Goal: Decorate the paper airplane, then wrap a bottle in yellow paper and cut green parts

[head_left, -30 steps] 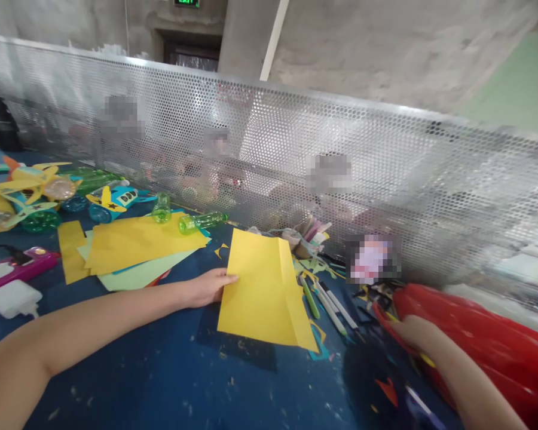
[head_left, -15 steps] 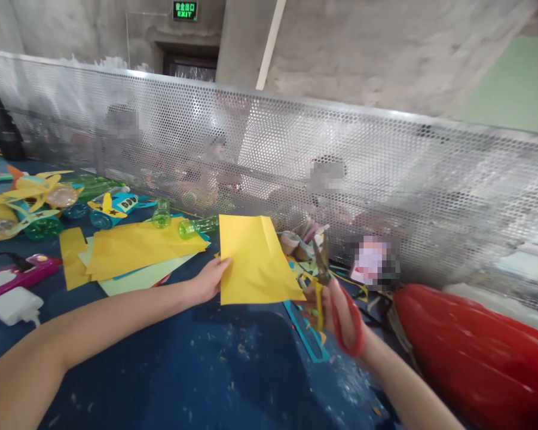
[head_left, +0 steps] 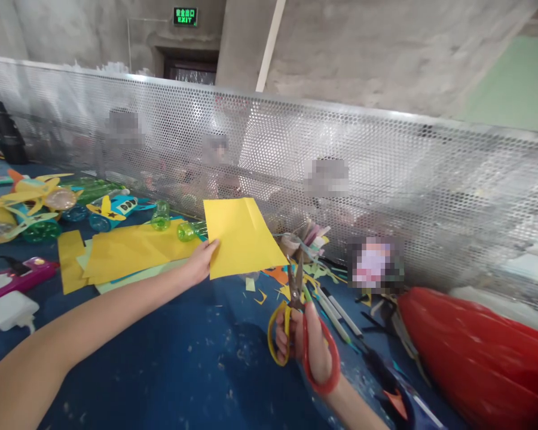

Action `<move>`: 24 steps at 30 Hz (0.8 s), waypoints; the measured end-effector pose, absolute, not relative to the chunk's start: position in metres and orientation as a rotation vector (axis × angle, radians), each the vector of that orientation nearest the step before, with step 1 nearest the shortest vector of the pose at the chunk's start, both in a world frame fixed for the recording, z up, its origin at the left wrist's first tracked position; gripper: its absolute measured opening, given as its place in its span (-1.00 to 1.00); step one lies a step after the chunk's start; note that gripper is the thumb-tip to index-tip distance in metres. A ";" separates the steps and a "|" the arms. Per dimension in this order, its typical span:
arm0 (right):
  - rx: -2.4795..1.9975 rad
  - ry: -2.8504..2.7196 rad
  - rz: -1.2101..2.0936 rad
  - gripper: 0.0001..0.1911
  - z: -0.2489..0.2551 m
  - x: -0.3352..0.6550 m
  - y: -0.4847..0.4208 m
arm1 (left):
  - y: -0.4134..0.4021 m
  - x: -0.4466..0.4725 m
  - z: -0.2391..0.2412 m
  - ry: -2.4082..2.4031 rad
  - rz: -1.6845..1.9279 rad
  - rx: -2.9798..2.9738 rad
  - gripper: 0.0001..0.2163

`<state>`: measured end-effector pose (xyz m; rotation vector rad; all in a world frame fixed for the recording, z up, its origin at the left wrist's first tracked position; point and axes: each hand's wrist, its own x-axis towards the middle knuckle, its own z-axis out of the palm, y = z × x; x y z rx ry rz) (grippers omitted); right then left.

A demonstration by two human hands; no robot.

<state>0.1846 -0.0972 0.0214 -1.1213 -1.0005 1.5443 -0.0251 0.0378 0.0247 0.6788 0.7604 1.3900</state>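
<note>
A sheet of yellow paper (head_left: 240, 239) is pinched at its left edge by my left hand (head_left: 200, 263), held up above the table. My right hand (head_left: 314, 343) has its fingers through the handles of a pair of scissors (head_left: 296, 289), one loop yellow and the other red. The blades point upward, slightly apart, close to the sheet's lower right corner; whether they touch it I cannot tell. Small yellow and pale green paper scraps (head_left: 250, 284) lie on the table behind the scissors.
Left of the sheet lie stacked coloured papers (head_left: 130, 254), green bottles (head_left: 161, 215) and paper-and-bottle planes (head_left: 116, 208). A magenta power strip (head_left: 31, 272) sits far left. Pens (head_left: 341, 310) and a red bag (head_left: 475, 346) are on the right. A perforated metal screen (head_left: 269, 137) runs along the back.
The yellow sheet and my left hand have moved slightly up and left. My right hand has come left and down with the scissors. A blue paper strip near it no longer shows.
</note>
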 end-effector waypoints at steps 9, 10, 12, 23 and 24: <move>-1.359 -1.243 1.449 -0.35 0.032 0.182 -0.107 | 0.036 -0.028 0.041 0.706 1.498 0.722 -0.87; -1.396 -1.254 1.438 -0.33 0.034 0.182 -0.108 | 0.035 -0.028 0.041 0.705 1.503 0.728 -0.86; -1.467 -1.256 1.439 -0.31 0.038 0.182 -0.108 | 0.034 -0.027 0.042 0.704 1.506 0.743 -0.86; -1.542 -1.348 1.363 -0.36 0.052 0.189 -0.107 | 0.026 -0.022 0.037 0.711 1.450 0.839 -0.85; -1.540 -1.349 1.367 -0.36 0.052 0.189 -0.108 | 0.025 -0.021 0.037 0.709 1.445 0.848 -0.85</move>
